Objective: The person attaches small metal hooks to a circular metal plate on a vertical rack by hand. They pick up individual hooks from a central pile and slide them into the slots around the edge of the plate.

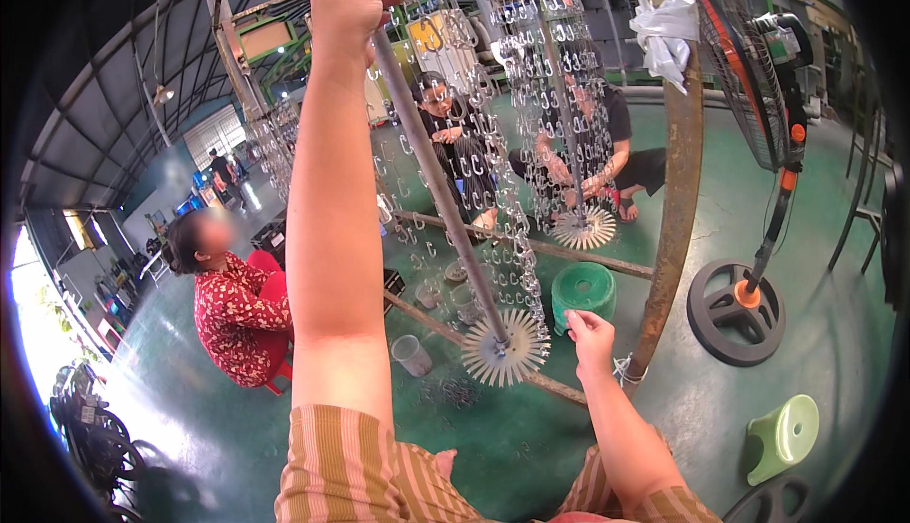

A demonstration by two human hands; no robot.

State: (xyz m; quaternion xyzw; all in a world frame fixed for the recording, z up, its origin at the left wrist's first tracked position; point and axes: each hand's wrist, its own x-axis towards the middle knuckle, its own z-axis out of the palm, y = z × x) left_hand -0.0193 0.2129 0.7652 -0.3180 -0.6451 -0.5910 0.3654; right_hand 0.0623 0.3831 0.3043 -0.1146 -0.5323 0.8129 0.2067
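Observation:
My left hand [353, 3] is raised high beside the top of a grey metal pole [431, 172], its fingers closed. A small yellow-orange bit shows past the fingertips; whether it is held is unclear. Strands of linked metal hooks [493, 144] hang around the pole. At its foot sits a slotted metal disc [505, 348] with spoke-like teeth. My right hand [592, 341] is low, just right of the disc and the lowest hooks, with thumb and fingers pinched together. What lies in that pinch is too small to make out. Behind it stands a dark green stool [583, 288].
A person in a red patterned top [242, 300] sits at left; two others crouch behind the hooks. A rusty post [675, 191] and standing fan [749, 310] rise at right, near a light green stool [785, 433]. A plastic cup [411, 356] stands left of the disc.

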